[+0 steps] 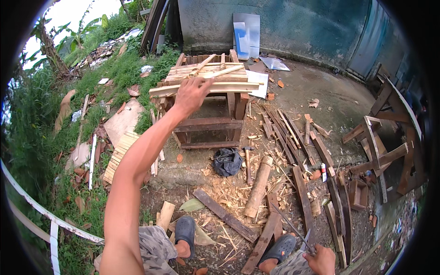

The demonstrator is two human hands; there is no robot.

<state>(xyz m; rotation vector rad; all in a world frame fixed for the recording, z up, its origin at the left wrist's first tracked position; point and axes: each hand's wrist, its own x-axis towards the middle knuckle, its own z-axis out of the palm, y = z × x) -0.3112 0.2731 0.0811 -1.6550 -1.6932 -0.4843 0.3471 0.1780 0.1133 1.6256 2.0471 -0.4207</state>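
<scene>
My left arm reaches forward over a wooden frame [211, 124] like a small workbench. My left hand [192, 95] is closed over pale bamboo strips [236, 86] lying crosswise at its near edge; its fingertips are partly hidden. More split strips [176, 77] cover the top behind them. Low at the right, beside my knee, my right hand [321, 260] is closed around the handle end of a long, thin-bladed knife [292, 225]. Its blade points forward and left, over dark planks. The handle is mostly hidden in the fist.
A bamboo pole [258, 187], a hammer [248, 165] and a black plastic bag [228, 162] lie among shavings. Dark planks [301, 199] spread right, near a wooden frame [378, 151] and small box [358, 195]. Slats [120, 156] lie on grass at left. A wall [302, 32] stands behind.
</scene>
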